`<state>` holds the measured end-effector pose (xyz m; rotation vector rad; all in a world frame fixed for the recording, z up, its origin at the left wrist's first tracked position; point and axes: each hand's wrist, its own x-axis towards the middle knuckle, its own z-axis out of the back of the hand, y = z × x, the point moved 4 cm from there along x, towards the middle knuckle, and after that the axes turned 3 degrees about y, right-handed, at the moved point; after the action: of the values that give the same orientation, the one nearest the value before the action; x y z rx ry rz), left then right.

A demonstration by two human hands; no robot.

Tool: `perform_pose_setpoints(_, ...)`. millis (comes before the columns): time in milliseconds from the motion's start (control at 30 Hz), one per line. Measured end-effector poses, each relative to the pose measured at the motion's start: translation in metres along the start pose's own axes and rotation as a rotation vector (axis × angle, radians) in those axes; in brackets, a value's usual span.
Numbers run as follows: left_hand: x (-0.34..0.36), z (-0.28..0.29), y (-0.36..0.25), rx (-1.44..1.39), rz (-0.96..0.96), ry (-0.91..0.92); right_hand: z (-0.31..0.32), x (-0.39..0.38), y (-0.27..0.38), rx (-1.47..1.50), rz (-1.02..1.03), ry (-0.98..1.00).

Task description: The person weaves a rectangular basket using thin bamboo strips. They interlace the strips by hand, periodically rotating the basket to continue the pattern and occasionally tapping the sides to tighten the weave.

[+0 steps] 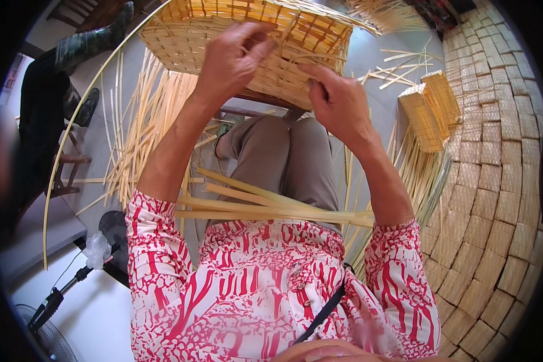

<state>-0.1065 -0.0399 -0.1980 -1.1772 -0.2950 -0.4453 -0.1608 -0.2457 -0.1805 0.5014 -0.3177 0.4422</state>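
Note:
A woven bamboo basket [235,54] with an open top sits tilted in front of my knees. My left hand [238,60] is at its near wall, fingers curled in toward the thumb; whatever thin piece they pinch cannot be made out. At the right part of the same wall, my right hand [341,99] presses its stretched index finger on the weave, the thumb below and the other fingers bent. A long thin bamboo strip [63,142] arcs from the basket's far side down past the left. Several flat bamboo strips [265,205] lie across my lap.
Loose bamboo strips [145,133] spread over the floor at left, with another bundle [428,178] at right. Two small woven pieces [425,114] rest by stacked woven blocks [489,181] along the right. A person's leg [45,96], a stool [72,160] and a fan [45,332] are at left.

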Motion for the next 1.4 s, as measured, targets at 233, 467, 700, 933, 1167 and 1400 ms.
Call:
perform_pose_setpoints(233, 0.010, -0.010, 0.002, 0.129, -0.051, 0.206, 0.002, 0.043, -0.002, -0.095, 0.230, -0.047)
perform_pose_setpoints(467, 0.031, 0.003, -0.025, 0.065, -0.159, 0.163, -0.042, 0.061, -0.031, 0.238, 0.022, 0.394)
perform_pose_setpoints(700, 0.041, 0.010, -0.037, -0.183, 0.025, 0.302, -0.050, 0.079, -0.035, 0.566, 0.080, 0.549)
perform_pose_setpoints(933, 0.041, 0.011, -0.039, -0.334, -0.011, 0.121, -0.069, 0.080, -0.039, 0.694, 0.090, 0.523)
perform_pose_setpoints(1167, 0.016, 0.002, -0.016, -0.317, 0.002, 0.158, -0.065, 0.085, -0.031, 0.709, -0.066, 0.692)
perform_pose_setpoints(1400, 0.029, 0.014, -0.036, 0.068, -0.159, 0.034, -0.059, 0.074, -0.018, 0.617, 0.093, 0.589)
